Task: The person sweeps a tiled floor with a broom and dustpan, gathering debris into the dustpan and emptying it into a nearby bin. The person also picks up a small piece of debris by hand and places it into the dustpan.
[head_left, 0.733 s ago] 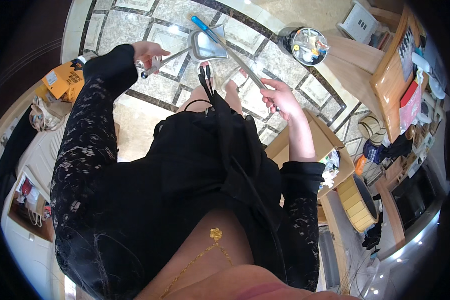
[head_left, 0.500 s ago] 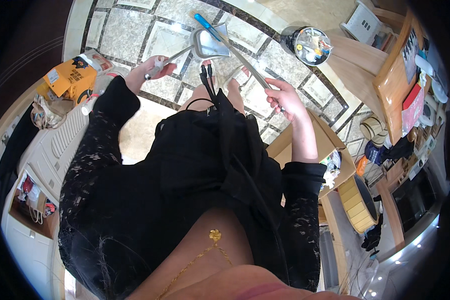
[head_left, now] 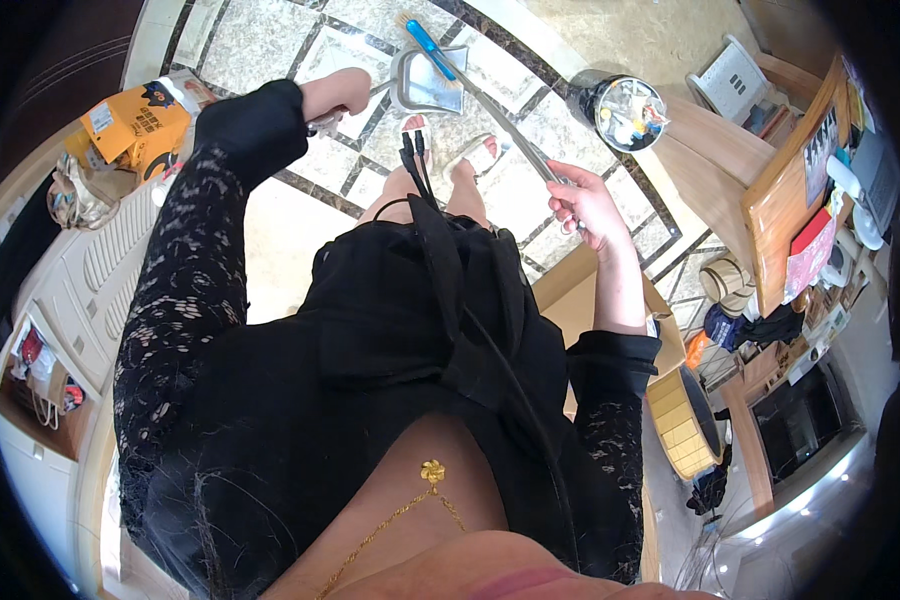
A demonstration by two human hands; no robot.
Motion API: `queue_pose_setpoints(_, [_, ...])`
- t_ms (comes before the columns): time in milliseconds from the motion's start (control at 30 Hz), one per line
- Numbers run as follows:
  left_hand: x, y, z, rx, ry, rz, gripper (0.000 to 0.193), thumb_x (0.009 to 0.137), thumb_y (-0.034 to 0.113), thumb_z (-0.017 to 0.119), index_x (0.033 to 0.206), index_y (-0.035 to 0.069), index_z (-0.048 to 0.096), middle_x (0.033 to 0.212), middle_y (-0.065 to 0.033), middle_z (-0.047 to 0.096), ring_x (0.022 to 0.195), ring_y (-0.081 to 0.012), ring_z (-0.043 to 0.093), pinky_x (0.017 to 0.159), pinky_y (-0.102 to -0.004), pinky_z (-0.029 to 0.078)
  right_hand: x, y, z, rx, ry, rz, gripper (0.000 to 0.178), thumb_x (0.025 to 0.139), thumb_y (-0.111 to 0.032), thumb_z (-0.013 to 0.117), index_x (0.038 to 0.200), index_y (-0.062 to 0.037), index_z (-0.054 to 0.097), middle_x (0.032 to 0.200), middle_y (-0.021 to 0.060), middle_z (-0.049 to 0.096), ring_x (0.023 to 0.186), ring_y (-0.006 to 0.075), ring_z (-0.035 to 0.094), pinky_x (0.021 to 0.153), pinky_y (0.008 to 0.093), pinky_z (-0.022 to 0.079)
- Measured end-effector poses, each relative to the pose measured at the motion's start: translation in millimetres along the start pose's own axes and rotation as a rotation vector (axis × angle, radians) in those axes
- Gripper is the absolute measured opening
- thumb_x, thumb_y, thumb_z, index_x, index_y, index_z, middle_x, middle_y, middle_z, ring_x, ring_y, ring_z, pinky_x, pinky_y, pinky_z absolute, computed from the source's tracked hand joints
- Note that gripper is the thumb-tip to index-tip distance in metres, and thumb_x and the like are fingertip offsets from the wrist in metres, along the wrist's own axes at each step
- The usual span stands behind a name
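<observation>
My left hand [head_left: 338, 95] is closed round the handle of a grey dustpan [head_left: 402, 85], its back turned up and its fingers mostly hidden. Something whitish shows just below that hand. On the tiled floor ahead of my feet lies the dustpan's scoop. In my right hand [head_left: 585, 205] is the upper end of a long-handled broom [head_left: 505, 122], with the fingers wrapped round the shaft. The broom slants away to the far left, and its blue head crosses the dustpan's scoop. Pale bristles show at the broom's far end.
A bin [head_left: 625, 112] full of litter stands right of the dustpan. Near my right forearm is an open cardboard box [head_left: 570, 280]. A wooden desk [head_left: 770, 240] is at the right; a white cabinet [head_left: 95, 285] with an orange box [head_left: 138, 125] on it is at the left.
My left hand has moved up and right, and its back now faces up. My right hand has shifted slightly right and down with the broom. The view has tilted a little.
</observation>
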State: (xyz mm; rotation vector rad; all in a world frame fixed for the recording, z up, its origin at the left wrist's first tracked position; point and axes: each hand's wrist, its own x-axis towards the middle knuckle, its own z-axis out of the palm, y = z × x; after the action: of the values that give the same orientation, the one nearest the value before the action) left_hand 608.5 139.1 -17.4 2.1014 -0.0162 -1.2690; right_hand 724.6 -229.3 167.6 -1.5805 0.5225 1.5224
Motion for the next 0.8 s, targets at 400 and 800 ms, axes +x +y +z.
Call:
queue_pose_setpoints(400, [-20.6,-62.0,32.0,-1.398,-0.245,-0.55,0.046,0.088,0.034,0.041,0.099,-0.009,0.049,0.077,-0.0207,0.059,0.068,-0.0264,0.063,0.059,-0.0358,0.052,-2.1,2.6,-3.1,0.008,0.013,0.002,0.048,0.079,-0.006,0.055,0.125,-0.0035,0.04,0.06,0.0023,0.048,0.042,0.0047,0.038,0.034,0.0174,0.026])
queue_pose_setpoints(800, [-6.3,-36.2,22.4,-1.072,-0.04,-0.636,0.018,0.074,0.019,0.064,0.072,0.001,0.061,0.062,-0.0101,0.061,0.046,-0.0135,0.055,0.039,-0.0223,0.043,0.0,-1.9,3.5,-0.017,0.03,0.0,0.048,0.079,-0.005,0.054,0.125,-0.0018,0.04,0.06,0.0017,0.047,0.041,0.0048,0.037,0.034,0.0173,0.025])
